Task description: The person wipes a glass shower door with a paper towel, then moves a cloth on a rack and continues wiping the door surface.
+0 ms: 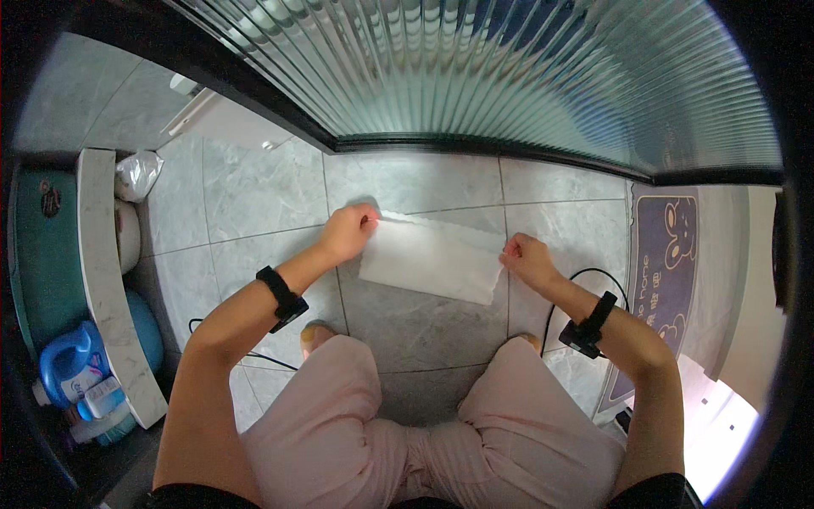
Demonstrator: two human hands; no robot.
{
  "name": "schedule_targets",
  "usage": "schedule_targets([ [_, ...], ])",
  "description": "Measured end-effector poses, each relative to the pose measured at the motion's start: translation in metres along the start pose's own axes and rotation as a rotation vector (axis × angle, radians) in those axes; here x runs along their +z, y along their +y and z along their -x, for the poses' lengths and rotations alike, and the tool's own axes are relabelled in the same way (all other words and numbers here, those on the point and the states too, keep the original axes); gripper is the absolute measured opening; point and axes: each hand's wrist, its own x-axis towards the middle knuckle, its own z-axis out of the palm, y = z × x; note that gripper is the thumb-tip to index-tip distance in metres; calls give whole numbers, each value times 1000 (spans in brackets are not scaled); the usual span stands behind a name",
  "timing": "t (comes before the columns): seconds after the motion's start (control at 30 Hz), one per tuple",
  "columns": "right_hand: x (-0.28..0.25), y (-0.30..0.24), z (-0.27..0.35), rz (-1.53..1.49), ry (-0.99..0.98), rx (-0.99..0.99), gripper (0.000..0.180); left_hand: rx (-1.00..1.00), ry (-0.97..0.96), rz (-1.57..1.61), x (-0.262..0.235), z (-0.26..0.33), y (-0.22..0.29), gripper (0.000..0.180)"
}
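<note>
Through the left and right hands, I have fingers pinching opposite ends of a white, rectangular, wavy-edged, soft-looking sheet [432, 261] over the grey marbled tile floor [415, 339]; I'd keep both pinches light and tension even, avoiding creases or tears.

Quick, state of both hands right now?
Left hand: closed, pinching the white sheet at its upper left corner.
Right hand: closed, pinching the sheet near its upper right corner.

Matt, soft cloth-like sheet [432, 261], smooth marbled floor tiles [415, 182], glossy ribbed glass panel [509, 85]
</note>
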Motion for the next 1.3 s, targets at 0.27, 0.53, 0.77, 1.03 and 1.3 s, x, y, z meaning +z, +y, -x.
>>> schedule_targets([
  [0.27,0,7,-5,-80,7,18,18,-33,45,-36,-3,-2,6,11],
  [0.53,9,12,-11,-62,166,-69,22,-14,93,-63,-2,-3,11,13],
  [0.77,-3,-13,-3,216,90,-97,23,120,134,-223,-5,1,19,22],
  [1.03,0,-14,-7,311,151,-320,20,130,101,-311,-3,-1,26,29],
  [1.3,2,-12,-13,386,77,-315,13,97,-3,-247,-6,-9,25,27],
])
